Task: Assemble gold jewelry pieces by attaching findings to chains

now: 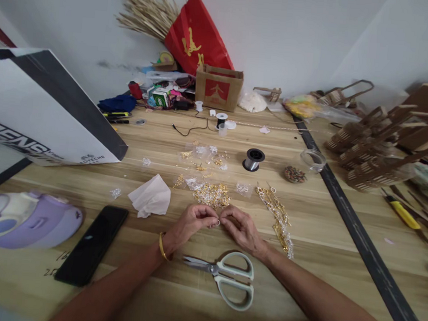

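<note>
My left hand (192, 224), with a yellow bangle (162, 246) at the wrist, pinches a small pale ring (217, 223) between thumb and fingertips. Right beside it, my right hand (242, 227) has its thumb and forefinger pressed together; what they hold is too small to make out. Just beyond the fingertips lies a heap of gold and clear beads (211, 195). Beaded strands (277, 216) stretch out to the right of my right hand. White-handled scissors (226, 276) rest below both hands, blades pointing left.
A black phone (92, 245), a purple bottle (36, 220) and a tissue (151, 196) lie to the left. Beyond the beads stand a wire spool (253, 160) and a jar (312, 160) near a bead pile (294, 174). Small woven baskets (372, 144) crowd the right.
</note>
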Available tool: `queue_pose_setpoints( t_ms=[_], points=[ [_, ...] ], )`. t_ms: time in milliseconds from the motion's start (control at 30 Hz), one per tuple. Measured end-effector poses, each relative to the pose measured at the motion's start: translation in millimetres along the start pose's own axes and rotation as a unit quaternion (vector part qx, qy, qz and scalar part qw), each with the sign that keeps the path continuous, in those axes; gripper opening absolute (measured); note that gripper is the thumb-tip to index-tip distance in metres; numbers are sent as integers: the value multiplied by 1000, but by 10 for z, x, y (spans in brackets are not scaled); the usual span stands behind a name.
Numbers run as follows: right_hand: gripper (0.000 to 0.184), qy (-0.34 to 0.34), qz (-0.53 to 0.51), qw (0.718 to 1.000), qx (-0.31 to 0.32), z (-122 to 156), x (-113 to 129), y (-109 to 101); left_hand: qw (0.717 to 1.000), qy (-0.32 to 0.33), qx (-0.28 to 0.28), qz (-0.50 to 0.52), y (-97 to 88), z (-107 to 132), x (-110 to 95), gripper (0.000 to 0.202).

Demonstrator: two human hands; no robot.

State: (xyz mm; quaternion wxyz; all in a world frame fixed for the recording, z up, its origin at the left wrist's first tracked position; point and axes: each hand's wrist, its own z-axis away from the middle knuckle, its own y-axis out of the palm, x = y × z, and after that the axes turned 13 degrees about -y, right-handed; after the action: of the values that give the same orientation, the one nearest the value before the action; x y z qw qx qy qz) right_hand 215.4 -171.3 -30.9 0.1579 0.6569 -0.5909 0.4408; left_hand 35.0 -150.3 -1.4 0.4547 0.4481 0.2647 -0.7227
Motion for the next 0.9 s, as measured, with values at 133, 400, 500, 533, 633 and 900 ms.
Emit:
queue_pose_setpoints(
  t_ms=[133,400,500,533,633,900],
  points=[
    [17,8,3,1000,5,6,-1,5,1000,-4,-10,-11,24,23,-35,11],
    [18,32,12,999,14,7,24,8,1000,6,-20,-21,28,3,-8,11],
    [19,43,-1,999,18,6,24,1,999,18,-24,-30,30,-8,7,10],
    [20,46,-4,999,18,5,22,-1,999,21,-23,-32,30,-11,11,10],
    [21,53,-15,998,16,5,7,-4,999,26,-19,-38,29,-15,16,10],
    [16,58,-22,998,3,50,-25,26,999,25,-17,-43,39,-15,36,12]
  ],
)
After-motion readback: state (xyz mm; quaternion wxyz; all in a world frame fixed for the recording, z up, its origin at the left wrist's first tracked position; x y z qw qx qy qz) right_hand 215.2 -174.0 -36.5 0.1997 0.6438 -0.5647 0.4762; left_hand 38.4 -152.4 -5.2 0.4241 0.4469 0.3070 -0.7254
